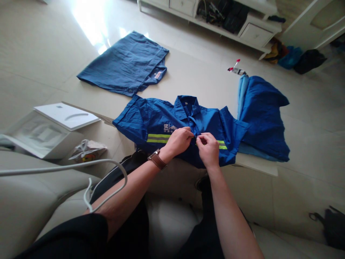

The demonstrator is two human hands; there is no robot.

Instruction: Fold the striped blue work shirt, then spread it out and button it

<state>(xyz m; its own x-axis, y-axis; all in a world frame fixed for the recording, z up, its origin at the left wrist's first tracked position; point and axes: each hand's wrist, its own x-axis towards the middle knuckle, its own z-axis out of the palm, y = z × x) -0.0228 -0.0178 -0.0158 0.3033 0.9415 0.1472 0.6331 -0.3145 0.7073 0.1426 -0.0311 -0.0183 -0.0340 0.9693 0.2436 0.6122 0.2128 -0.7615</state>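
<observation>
A blue work shirt (161, 118) with a yellow-and-grey reflective stripe lies face up, its collar pointing away from me and its lower part hanging over the near table edge. My left hand (180, 141), with a brown watch strap on the wrist, pinches the shirt's front edge at stripe height. Just beside it, my right hand (208, 145) is closed on the other side of the same front opening. The fingertips of both hands nearly meet. Whether a button sits between them is too small to make out.
The pale table (194, 72) carries a folded blue garment (124, 64) at the far left and a blue cloth pile (265, 118) at the right. On the left stand a white box (67, 115) and a plastic bag (87, 151). A grey cable (67, 166) loops near my left forearm.
</observation>
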